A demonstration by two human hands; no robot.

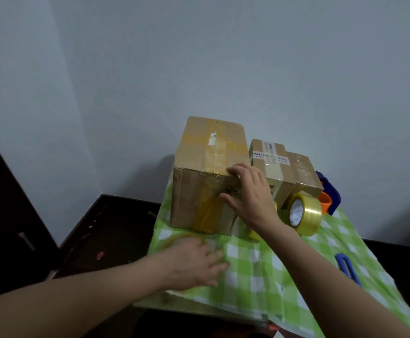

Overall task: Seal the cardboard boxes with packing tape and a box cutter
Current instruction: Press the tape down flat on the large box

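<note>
Large box sits mid-surface, tape over top seam. Right grip, fingers spread, presses near top edge, clasps nothing. Left grip lies flat over tape roll. Cardboard probably stiff, light; tape slick, so hold bare corners.

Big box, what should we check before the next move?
1. Big box steadied by right hand: ok.
2. Tape over its top and front: ok; other sides, cannot tell.
3. Left hand resting on the flat tape roll: ok.
4. Roll's loose end found: cannot tell.
5. Blue box cutter in hand: not ok, it lies on the tablecloth.
</note>
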